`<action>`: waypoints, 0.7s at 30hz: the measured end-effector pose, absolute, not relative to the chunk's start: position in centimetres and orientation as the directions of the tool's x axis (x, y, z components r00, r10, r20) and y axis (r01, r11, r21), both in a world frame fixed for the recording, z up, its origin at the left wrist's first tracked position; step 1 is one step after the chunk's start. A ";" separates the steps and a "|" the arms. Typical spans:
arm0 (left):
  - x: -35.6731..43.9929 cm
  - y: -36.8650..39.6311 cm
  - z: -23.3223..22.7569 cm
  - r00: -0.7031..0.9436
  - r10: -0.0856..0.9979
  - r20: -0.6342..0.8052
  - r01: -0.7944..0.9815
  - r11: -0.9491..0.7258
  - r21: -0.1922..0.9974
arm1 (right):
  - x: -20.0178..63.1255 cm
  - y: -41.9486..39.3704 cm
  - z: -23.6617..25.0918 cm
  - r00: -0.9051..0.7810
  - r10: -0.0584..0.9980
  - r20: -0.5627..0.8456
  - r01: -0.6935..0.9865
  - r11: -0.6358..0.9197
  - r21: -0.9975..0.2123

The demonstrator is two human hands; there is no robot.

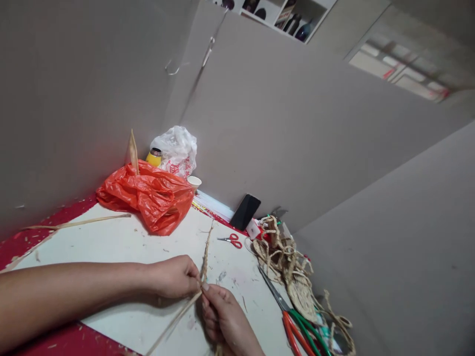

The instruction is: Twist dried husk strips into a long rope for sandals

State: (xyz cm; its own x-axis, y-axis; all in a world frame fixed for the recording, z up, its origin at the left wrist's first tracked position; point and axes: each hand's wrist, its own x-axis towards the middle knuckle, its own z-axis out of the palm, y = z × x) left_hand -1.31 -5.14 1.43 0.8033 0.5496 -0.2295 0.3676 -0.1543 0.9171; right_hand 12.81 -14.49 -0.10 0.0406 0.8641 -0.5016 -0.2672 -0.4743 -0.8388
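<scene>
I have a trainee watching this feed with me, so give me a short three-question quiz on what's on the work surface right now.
1. True or false: the left hand and right hand both pinch the same braided straw strand.
2. Which lies closest to the black phone?
A. small red scissors
B. orange plastic bag
C. large scissors with red and green handles
3. Fill in: the yellow bottle stands behind the orange bag, beside a ______ plastic bag.

Key
1. True; the fingers meet on the strand.
2. A.
3. White.
</scene>
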 end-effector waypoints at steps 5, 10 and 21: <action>-2.3 -6.6 4.8 0.796 0.597 -0.098 0.491 -0.543 0.681 | 11.4 -15.2 -0.8 0.139 0.881 -0.453 -0.372 -0.377 -0.848; -2.5 -8.9 4.7 0.893 0.448 -0.050 0.436 -0.828 0.354 | 11.0 -15.4 -0.8 0.133 0.885 -0.447 -0.434 -0.353 -0.829; -3.2 -10.8 5.0 0.980 0.022 -0.199 0.056 -0.984 0.170 | 11.6 -15.3 -1.2 0.008 0.894 -0.447 -0.508 -0.382 -0.772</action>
State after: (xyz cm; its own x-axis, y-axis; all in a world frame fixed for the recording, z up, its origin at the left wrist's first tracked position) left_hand -3.17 -10.75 4.95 0.9798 0.0220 -0.1986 0.0565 -0.9839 0.1698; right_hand 11.61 -15.32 -1.24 0.0083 0.8943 -0.4473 -0.5078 -0.3816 -0.7724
